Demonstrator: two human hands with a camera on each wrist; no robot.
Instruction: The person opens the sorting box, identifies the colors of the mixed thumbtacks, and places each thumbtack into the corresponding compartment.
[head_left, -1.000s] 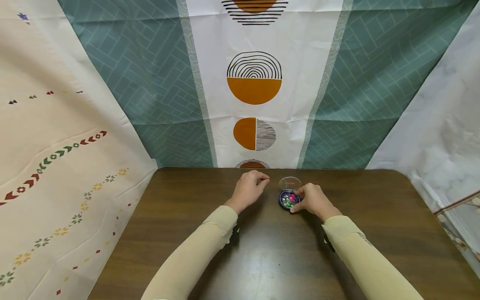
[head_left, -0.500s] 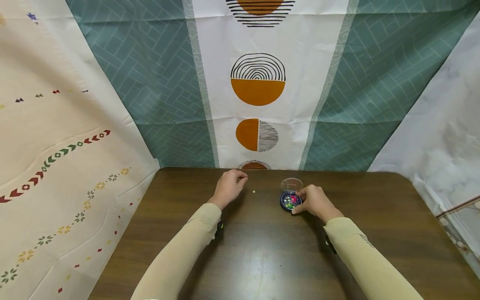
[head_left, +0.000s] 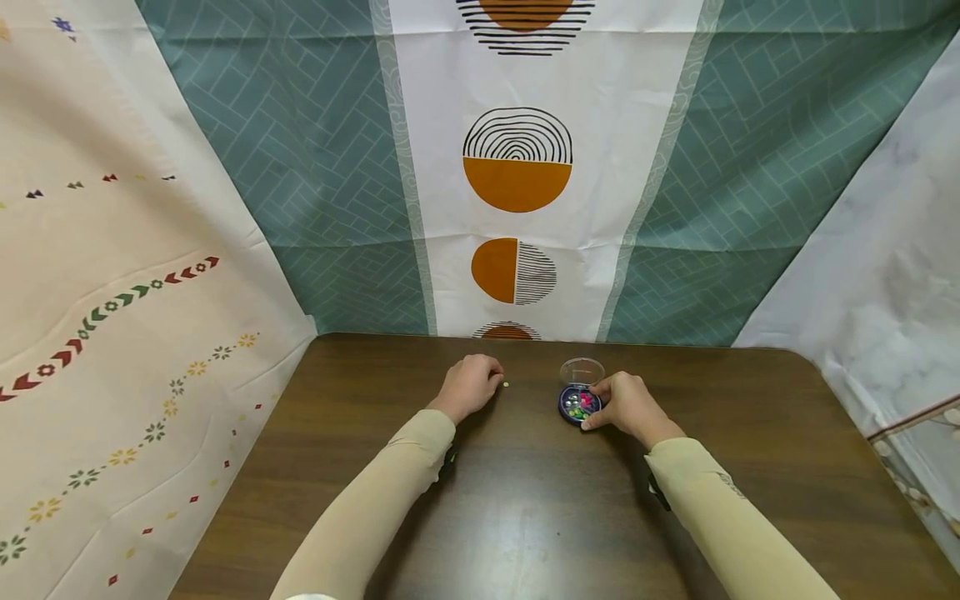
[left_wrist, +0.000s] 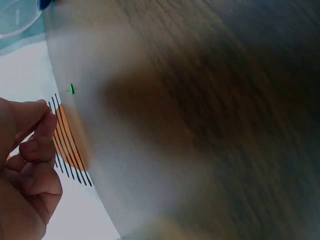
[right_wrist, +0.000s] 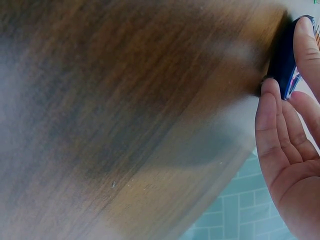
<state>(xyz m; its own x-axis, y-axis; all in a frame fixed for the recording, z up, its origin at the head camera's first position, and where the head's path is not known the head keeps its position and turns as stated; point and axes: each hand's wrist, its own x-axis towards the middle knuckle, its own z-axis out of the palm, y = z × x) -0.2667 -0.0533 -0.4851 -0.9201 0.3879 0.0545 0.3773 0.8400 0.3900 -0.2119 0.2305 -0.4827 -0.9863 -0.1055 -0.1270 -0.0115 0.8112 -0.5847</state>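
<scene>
My right hand holds the side of a small round dark-blue case, thumb in front and fingers behind. Its clear lid stands raised at the back. Inside, small pink, green and clear pieces sit in compartments; their kind is too small to tell. The right wrist view shows the thumb and fingertips against the blue case. My left hand is low over the table, fingers curled, thumb and index tips together with nothing visible between them. Just beyond its fingertips lies a tiny green thumbtack with a thin point.
The brown wooden table reaches back to a patterned cloth. A cream embroidered cloth hangs at the left, and a white marbled one at the right. A tiny dark speck lies near the front.
My left hand moved left from near the case, baring the green thumbtack, then came back rightward and lower, up to it. My right hand keeps its hold on the case.
</scene>
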